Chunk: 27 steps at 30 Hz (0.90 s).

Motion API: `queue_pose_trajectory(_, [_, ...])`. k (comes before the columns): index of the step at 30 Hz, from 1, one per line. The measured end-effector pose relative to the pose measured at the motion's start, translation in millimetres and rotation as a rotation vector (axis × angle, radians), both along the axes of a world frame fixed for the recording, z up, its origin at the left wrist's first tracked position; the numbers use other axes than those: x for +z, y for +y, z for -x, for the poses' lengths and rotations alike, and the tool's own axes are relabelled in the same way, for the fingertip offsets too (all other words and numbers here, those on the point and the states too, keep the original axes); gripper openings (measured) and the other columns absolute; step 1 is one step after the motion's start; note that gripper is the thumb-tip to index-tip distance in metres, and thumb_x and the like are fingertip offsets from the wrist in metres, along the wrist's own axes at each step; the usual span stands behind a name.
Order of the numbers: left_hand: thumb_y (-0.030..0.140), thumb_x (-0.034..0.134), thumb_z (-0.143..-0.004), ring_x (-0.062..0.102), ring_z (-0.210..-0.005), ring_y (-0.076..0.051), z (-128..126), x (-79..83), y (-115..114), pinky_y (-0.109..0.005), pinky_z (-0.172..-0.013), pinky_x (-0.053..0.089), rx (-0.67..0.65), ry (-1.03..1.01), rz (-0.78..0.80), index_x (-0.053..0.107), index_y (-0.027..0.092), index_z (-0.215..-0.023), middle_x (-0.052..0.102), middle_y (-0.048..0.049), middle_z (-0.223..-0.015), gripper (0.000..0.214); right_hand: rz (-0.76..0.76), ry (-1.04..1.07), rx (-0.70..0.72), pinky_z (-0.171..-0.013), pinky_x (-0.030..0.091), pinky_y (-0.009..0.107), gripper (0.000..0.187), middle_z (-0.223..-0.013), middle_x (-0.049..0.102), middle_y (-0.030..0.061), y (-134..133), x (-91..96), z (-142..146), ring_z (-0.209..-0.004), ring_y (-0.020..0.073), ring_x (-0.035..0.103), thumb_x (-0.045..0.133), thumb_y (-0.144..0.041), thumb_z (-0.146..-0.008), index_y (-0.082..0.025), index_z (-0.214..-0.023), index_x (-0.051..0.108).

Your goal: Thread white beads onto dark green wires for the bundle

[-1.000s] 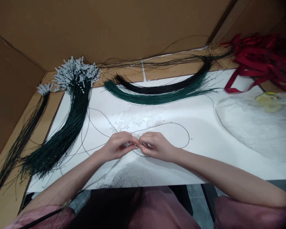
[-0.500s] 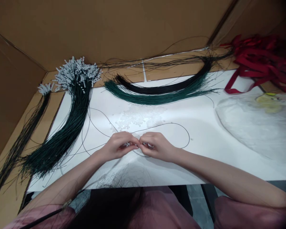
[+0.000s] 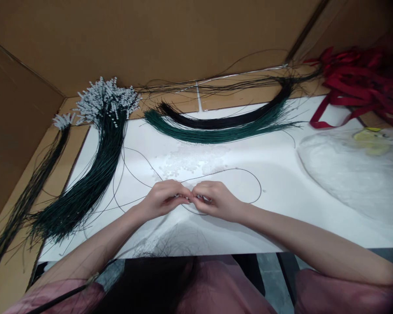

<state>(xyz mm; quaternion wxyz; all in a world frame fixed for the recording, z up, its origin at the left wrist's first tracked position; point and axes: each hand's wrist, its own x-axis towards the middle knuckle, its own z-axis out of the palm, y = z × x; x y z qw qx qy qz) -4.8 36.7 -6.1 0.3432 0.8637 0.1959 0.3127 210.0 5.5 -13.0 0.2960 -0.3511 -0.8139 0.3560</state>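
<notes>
My left hand [image 3: 168, 197] and my right hand [image 3: 215, 198] meet fingertip to fingertip over the white board [image 3: 281, 226]. Both are closed in a pinch on a thin dark wire [image 3: 260, 187], which loops out to the right of my hands. White beads peek out between the fingers; how they sit on the wire is mostly hidden. Just beyond my hands lies a scatter of small clear-white beads [image 3: 190, 159]. Further loose wires curve across the board to the left of my left hand.
At left lies a thick bundle of green wires [image 3: 100, 174] with white beaded tips [image 3: 106, 100], beside a thinner bundle [image 3: 41, 187]. Black and green wires [image 3: 216, 131] lie at the back. Red ribbon [image 3: 356, 87] and a clear plastic bag [image 3: 347, 174] are at right. Cardboard walls [image 3: 170, 39] enclose the back.
</notes>
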Motion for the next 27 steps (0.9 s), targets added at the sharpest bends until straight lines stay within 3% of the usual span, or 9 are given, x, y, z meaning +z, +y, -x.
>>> queue_pose_trajectory(27, [0.014,0.069,-0.084,0.065,-0.07,-0.012,2.0,0.1,-0.6,-0.022,-0.064,0.051,0.05,-0.054,0.082,0.068,0.014,-0.089,0.072,-0.0048,-0.078,0.005,0.089,0.127,-0.02,-0.055,0.032,0.019,0.015,-0.062,0.049,-0.0032,-0.8,4.3,-0.7,-0.055,0.0072,0.042,0.055,-0.016,-0.087,-0.015,-0.075,0.062])
